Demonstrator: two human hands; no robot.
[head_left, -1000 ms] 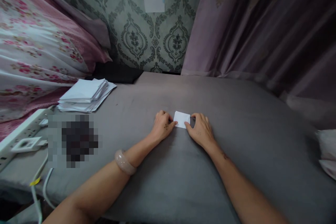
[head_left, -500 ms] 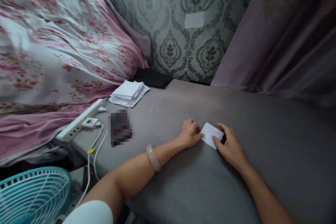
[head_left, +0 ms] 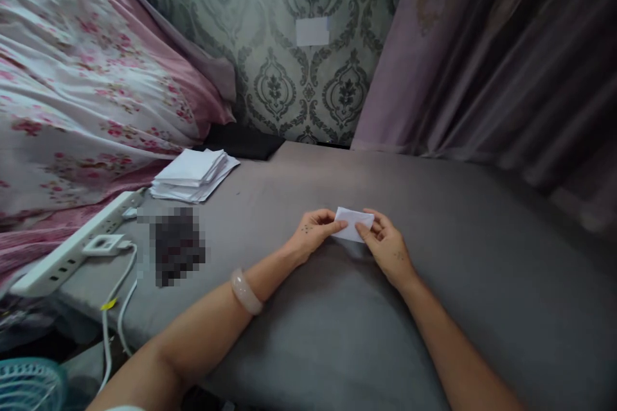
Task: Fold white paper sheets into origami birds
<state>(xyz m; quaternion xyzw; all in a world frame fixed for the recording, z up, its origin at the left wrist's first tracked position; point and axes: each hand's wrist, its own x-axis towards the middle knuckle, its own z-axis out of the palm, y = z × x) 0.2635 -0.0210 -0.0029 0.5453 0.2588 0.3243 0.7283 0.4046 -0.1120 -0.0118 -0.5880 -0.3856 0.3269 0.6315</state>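
Observation:
A small white piece of paper [head_left: 351, 217], apparently folded, is held between my two hands above the grey surface [head_left: 308, 295]. My left hand [head_left: 315, 231] pinches its left end, thumb on the near face and fingers behind. At the right end, my right hand [head_left: 388, 244] grips it the same way, with the thumb near the middle of the paper. The fingers behind the paper are partly hidden. A pale bangle [head_left: 245, 292] circles my left wrist.
A stack of white papers [head_left: 190, 170] lies at the back left, before a flat black item [head_left: 245, 141]. A white power strip [head_left: 77, 244] with cables runs along the left edge, beside a pixelated dark object [head_left: 178, 247]. A blue fan [head_left: 31, 385] stands lower left; curtains [head_left: 395, 77] hang right.
The view has turned to the right. The paper is now tilted up, showing as a narrower strip, and my left hand has a firmer pinch with its thumb on the front.

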